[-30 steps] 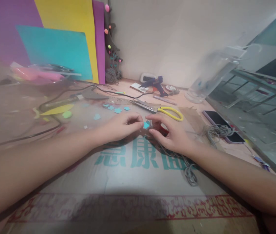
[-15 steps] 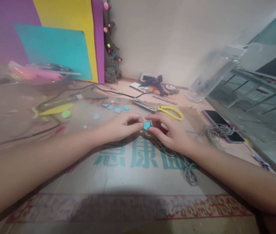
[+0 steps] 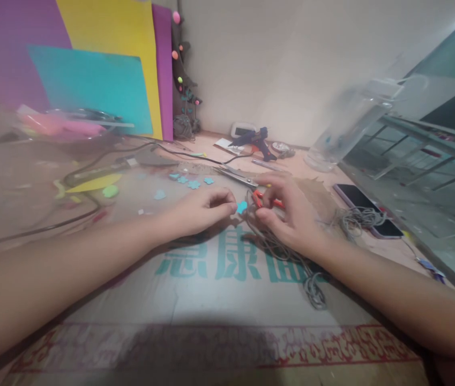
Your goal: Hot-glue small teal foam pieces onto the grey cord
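Between the thumb and forefinger of my left hand is a small blue flower cutout, standing out past the fingertips toward the right. My right hand is just right of it, with thumb and forefinger parted. A red-handled tool shows behind and between those fingers; its kind is partly hidden, and I cannot tell whether they touch it. Grey cord trails below my right hand. Beyond it lie scissors, their yellow handles mostly covered by the hand.
Several blue flower cutouts lie left of the scissors. A glue gun rests near the wall, its cable running left. At right are a phone with tangled cord and a clear plastic jug. Coloured sheets stand back left.
My right hand has let go of the blue flower and shifted right, uncovering the red-handled tool and covering the scissors' handles. The left hand stays in place with the flower.
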Demonstrator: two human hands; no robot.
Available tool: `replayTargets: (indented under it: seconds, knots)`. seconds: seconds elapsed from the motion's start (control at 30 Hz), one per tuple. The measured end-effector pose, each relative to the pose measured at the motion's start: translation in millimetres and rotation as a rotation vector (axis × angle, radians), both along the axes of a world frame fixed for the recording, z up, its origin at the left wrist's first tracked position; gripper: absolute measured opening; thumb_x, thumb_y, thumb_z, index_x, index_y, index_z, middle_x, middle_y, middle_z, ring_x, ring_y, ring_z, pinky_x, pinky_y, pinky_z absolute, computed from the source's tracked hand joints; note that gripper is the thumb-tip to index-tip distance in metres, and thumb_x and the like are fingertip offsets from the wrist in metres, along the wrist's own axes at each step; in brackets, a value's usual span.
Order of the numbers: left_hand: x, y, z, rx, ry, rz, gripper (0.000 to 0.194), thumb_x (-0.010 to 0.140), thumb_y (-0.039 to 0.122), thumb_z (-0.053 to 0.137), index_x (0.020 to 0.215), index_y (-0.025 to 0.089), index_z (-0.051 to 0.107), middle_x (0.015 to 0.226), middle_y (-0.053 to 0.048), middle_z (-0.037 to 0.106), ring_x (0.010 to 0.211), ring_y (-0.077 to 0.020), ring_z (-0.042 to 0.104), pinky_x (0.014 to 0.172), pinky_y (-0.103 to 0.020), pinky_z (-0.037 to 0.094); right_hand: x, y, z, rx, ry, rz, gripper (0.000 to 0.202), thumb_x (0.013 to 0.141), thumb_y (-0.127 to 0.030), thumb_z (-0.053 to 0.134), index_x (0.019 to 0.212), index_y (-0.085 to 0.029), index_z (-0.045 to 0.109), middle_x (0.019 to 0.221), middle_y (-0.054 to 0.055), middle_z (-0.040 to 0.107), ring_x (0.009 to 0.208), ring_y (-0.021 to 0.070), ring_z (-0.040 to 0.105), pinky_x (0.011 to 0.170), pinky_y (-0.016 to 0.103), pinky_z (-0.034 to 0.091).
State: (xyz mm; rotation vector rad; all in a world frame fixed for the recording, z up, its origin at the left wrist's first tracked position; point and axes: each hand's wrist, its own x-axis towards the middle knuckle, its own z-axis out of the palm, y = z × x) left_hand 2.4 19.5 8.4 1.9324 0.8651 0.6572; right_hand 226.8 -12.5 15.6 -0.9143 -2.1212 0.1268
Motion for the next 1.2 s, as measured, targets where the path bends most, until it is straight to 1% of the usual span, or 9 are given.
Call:
replayTargets:
  seconds: [0.07, 0.17, 0.23, 0.3, 0.4, 0.47, 0.57, 0.8, 1.2]
  knots:
    - [0, 0, -0.9, 0.002, -0.015, 0.024, 0.024, 0.090, 0.036, 0.051, 0.076, 0.018, 0.056, 0.064, 0.001, 0.057, 0.058, -0.0124, 0.051, 0.054, -0.023, 0.039, -1, -5, 8.5, 0.008, 0.057, -0.065, 0.011, 0.093, -0.032, 0.061, 0.096, -0.021, 0.063, 0.077, 0.002, 0.061, 0.070, 0.0166, 0.056, 0.065, 0.032, 0.046]
    - [0, 0, -1.1, 0.053, -0.023, 0.067, 0.025, 0.091, 0.037, 0.049, 0.078, 0.018, 0.056, 0.066, 0.002, 0.054, 0.063, -0.0133, 0.051, 0.057, -0.024, 0.038, -7, -11, 17.5, -0.253, 0.046, -0.094, 0.026, 0.094, -0.032, 0.059, 0.071, -0.020, 0.064, 0.061, 0.000, 0.060, 0.057, 0.0130, 0.053, 0.055, 0.028, 0.041]
    - [0, 1, -0.2, 0.103, -0.020, 0.099, 0.026, 0.091, 0.038, 0.048, 0.078, 0.018, 0.056, 0.067, 0.002, 0.052, 0.064, -0.0134, 0.050, 0.058, -0.024, 0.038, -12, -13, 17.9, -0.498, 0.048, -0.067, 0.029, 0.093, -0.036, 0.058, 0.073, -0.019, 0.068, 0.055, -0.002, 0.057, 0.053, 0.0117, 0.051, 0.051, 0.026, 0.039]
    - [0, 0, 1.4, 0.145, -0.012, 0.126, 0.027, 0.091, 0.039, 0.048, 0.074, 0.018, 0.054, 0.066, 0.002, 0.050, 0.064, -0.0134, 0.048, 0.058, -0.024, 0.037, -15, -11, 14.1, -0.698, 0.104, -0.025, 0.026, 0.092, -0.038, 0.058, 0.084, -0.018, 0.072, 0.053, -0.003, 0.057, 0.050, 0.0108, 0.050, 0.049, 0.025, 0.038]
    - [0, -1, 2.9, 0.184, 0.010, 0.141, 0.028, 0.091, 0.038, 0.047, 0.073, 0.018, 0.053, 0.065, 0.002, 0.051, 0.064, -0.0138, 0.048, 0.059, -0.025, 0.036, -17, -7, 5.1, -0.900, 0.306, -0.002, 0.029, 0.088, -0.040, 0.062, 0.100, -0.016, 0.071, 0.052, -0.005, 0.057, 0.044, 0.0083, 0.045, 0.044, 0.022, 0.033]
    - [0, -3, 2.3, 0.211, 0.029, 0.139, 0.027, 0.092, 0.038, 0.048, 0.075, 0.018, 0.056, 0.066, 0.002, 0.054, 0.065, -0.0142, 0.050, 0.061, -0.025, 0.036, -16, -5, 0.0, -0.981, 0.428, -0.002, 0.032, 0.085, -0.043, 0.066, 0.101, -0.016, 0.070, 0.051, -0.006, 0.057, 0.040, 0.0063, 0.039, 0.040, 0.021, 0.026]
    - [0, -6, 0.4, 0.251, 0.062, 0.118, 0.027, 0.093, 0.037, 0.047, 0.079, 0.017, 0.059, 0.069, 0.001, 0.058, 0.067, -0.0146, 0.052, 0.062, -0.026, 0.037, -15, -4, -3.5, -1.029, 0.506, 0.012, 0.031, 0.081, -0.043, 0.070, 0.097, -0.017, 0.068, 0.051, -0.006, 0.057, 0.038, 0.0047, 0.035, 0.039, 0.020, 0.021]
    - [2, -8, 2.8, 0.283, 0.098, 0.102, 0.027, 0.093, 0.035, 0.046, 0.078, 0.017, 0.060, 0.070, 0.000, 0.060, 0.066, -0.0146, 0.052, 0.062, -0.026, 0.038, -19, -7, 0.3, -1.031, 0.497, 0.003, 0.027, 0.079, -0.041, 0.072, 0.090, -0.017, 0.065, 0.049, -0.007, 0.056, 0.039, 0.0048, 0.036, 0.041, 0.020, 0.022]
    - [1, -8, -1.4, 0.362, 0.085, 0.094, 0.026, 0.093, 0.034, 0.047, 0.078, 0.017, 0.060, 0.071, -0.001, 0.061, 0.069, -0.0153, 0.054, 0.063, -0.026, 0.039, -19, -8, -0.3, -1.064, 0.488, 0.000, 0.032, 0.079, -0.043, 0.071, 0.096, -0.017, 0.065, 0.049, -0.007, 0.055, 0.039, 0.0048, 0.036, 0.041, 0.021, 0.021]
